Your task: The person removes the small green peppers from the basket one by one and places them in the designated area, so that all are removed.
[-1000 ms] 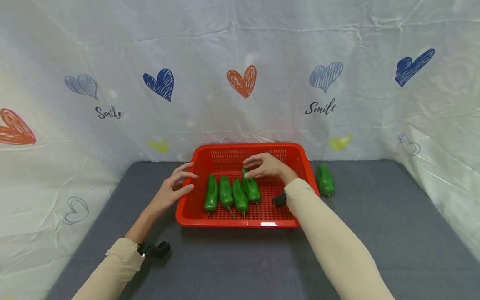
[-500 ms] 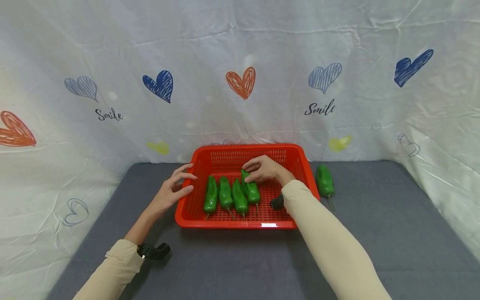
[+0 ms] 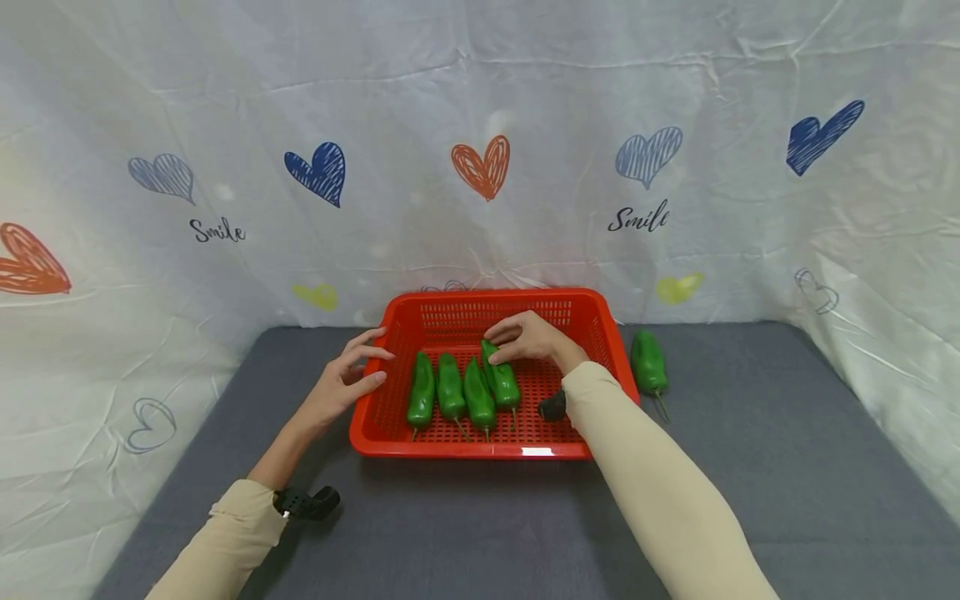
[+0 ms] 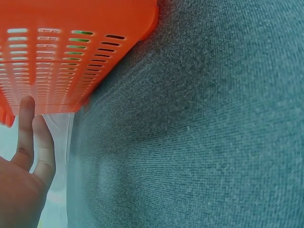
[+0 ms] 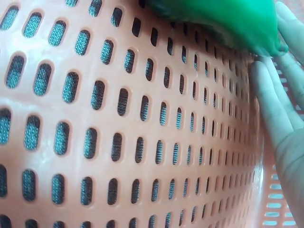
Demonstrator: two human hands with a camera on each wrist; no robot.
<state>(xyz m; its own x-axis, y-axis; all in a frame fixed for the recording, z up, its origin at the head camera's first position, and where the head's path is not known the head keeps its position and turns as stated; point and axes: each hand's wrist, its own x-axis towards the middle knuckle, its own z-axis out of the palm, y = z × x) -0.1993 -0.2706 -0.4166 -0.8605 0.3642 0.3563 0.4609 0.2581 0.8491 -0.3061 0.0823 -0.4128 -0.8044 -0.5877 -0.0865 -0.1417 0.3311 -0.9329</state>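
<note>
A red slotted basket [image 3: 480, 450] holds several green peppers side by side, among them a left one [image 3: 422, 390], a second [image 3: 452, 387] and a third [image 3: 480, 398]. Over the rightmost pepper [image 3: 504, 385] in the basket is my right hand [image 3: 534, 340], its thumb and fingers pinching the narrow end. The right wrist view has the fingers [image 5: 273, 99] at the tip of that pepper [image 5: 228, 21]. My left hand [image 3: 341, 387] rests at the basket's left rim with spread, relaxed fingers. In the left wrist view its fingers [image 4: 43, 147] are beside the slotted wall [image 4: 61, 52].
Outside the basket, to its right, another green pepper [image 3: 648, 362] lies on the dark grey tablecloth [image 3: 480, 533]. Behind the table hangs a white curtain [image 3: 397, 100] printed with hearts. A dark wrist device [image 3: 307, 502] sits on the left forearm.
My right hand has lowered slightly and its thumb and fingers have closed on the narrow end of the rightmost pepper in the basket. The left hand has stayed at the rim.
</note>
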